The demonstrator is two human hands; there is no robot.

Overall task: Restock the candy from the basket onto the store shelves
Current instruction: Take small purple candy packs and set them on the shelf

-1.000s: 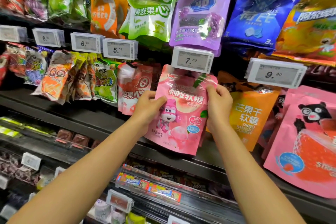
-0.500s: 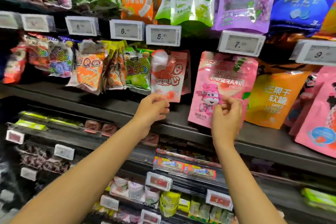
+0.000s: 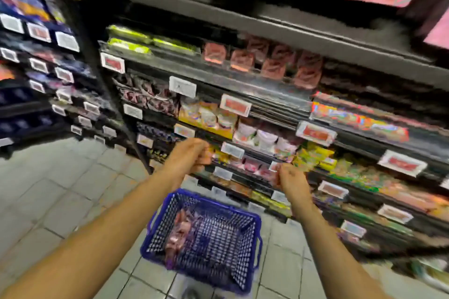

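Both my left hand [image 3: 192, 155] and right hand [image 3: 288, 177] hang loosely curled and empty above the blue basket [image 3: 155, 233] at lower centre, where the pink candy bags [image 3: 181, 230] lie — light, soft, crinkly pouches, I judge, best pinched by the top edge.

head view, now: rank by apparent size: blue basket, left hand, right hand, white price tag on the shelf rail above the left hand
1. Blue basket, clearly largest.
2-3. Left hand and right hand: look alike, both blurred; not ranked.
4. White price tag, smallest, though it sits farther from the camera.
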